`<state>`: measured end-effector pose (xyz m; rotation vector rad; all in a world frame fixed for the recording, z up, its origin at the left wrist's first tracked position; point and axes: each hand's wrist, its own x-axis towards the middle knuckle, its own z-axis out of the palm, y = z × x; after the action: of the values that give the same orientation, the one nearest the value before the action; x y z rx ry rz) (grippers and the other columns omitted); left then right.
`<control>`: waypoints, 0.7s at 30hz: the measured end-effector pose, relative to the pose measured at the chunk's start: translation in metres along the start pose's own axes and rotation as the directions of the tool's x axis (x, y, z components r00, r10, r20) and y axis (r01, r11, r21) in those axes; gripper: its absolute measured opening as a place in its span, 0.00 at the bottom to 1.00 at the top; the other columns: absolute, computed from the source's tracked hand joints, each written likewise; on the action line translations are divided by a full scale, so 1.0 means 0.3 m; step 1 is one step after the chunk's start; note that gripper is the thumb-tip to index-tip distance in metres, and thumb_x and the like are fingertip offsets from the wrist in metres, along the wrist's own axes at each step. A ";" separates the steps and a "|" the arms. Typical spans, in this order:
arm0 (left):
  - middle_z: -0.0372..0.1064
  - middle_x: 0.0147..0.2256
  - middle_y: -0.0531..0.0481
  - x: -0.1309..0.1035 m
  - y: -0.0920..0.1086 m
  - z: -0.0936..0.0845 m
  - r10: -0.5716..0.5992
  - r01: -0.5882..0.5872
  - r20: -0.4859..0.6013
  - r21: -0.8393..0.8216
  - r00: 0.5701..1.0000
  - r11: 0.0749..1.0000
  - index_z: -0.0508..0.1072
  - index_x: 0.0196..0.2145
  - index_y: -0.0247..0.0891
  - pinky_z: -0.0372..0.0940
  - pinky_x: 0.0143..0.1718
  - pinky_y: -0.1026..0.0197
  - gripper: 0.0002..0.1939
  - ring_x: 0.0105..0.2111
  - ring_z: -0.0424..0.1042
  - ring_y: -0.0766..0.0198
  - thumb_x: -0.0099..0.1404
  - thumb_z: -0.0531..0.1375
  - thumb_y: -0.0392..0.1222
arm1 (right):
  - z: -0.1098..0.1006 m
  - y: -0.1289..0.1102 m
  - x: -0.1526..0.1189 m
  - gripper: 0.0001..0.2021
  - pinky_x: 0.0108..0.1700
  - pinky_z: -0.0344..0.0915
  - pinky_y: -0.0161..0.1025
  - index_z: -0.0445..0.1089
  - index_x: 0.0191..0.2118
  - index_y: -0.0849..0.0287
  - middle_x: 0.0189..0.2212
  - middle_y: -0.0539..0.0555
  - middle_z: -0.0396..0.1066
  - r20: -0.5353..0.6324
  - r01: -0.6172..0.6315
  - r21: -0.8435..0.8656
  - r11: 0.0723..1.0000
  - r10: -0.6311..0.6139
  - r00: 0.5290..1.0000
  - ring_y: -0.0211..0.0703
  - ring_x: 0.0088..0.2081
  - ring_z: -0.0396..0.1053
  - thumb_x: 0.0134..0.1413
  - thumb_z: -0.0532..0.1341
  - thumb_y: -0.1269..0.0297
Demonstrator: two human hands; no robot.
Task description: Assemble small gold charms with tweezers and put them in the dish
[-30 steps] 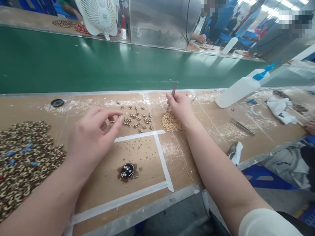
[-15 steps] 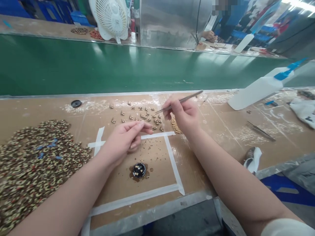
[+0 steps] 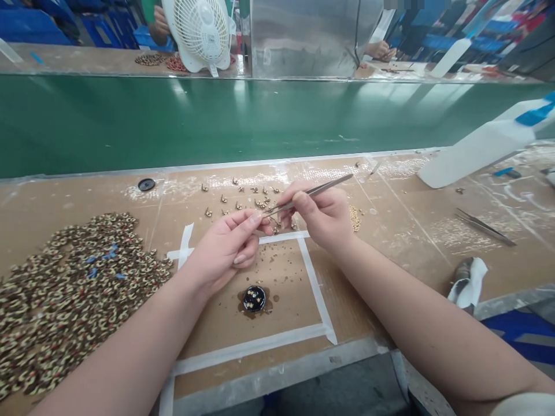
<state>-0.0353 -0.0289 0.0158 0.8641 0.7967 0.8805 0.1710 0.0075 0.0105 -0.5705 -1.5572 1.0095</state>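
From the head camera, the right hand has its fingers clamped on thin metal tweezers, tips pointing left to the left hand. That hand's thumb and forefinger are pinched together on something too small to make out. Both hover above the taped square, with small brass pieces scattered just beyond and a black cap nearer.

A white fan stands beyond the green conveyor belt; spare tweezers lie rightward.
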 end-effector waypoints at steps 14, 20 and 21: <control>0.57 0.17 0.61 -0.001 -0.001 0.010 -0.003 0.003 0.010 -0.007 1.000 1.000 0.78 0.34 0.36 0.47 0.16 0.74 0.18 0.13 0.48 0.78 0.71 0.71 0.53 | 0.019 -0.003 -0.002 0.22 0.26 0.75 0.35 0.80 0.36 0.58 0.25 0.49 0.76 -0.080 -0.181 0.110 0.977 0.190 0.979 0.36 0.23 0.75 0.68 0.67 0.42; 0.66 0.21 0.57 0.002 0.002 0.015 0.043 -0.043 0.010 -0.011 0.999 0.999 0.79 0.33 0.35 0.47 0.15 0.74 0.18 0.14 0.49 0.79 0.67 0.74 0.53 | 0.020 -0.004 -0.004 0.19 0.26 0.75 0.34 0.80 0.35 0.58 0.24 0.49 0.76 -0.065 -0.127 0.144 0.981 0.138 0.988 0.35 0.23 0.76 0.70 0.67 0.47; 0.67 0.21 0.57 0.001 0.003 0.016 0.046 -0.046 0.012 -0.011 0.999 0.999 0.79 0.33 0.35 0.47 0.15 0.74 0.18 0.14 0.49 0.79 0.67 0.74 0.53 | 0.020 -0.005 -0.005 0.20 0.26 0.75 0.34 0.80 0.35 0.58 0.24 0.49 0.76 -0.068 -0.131 0.135 0.982 0.141 0.988 0.35 0.23 0.76 0.70 0.67 0.46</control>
<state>-0.0313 -0.0296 0.0184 0.8808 0.7637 0.9186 0.1657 0.0038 0.0110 -0.6240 -1.3878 1.1697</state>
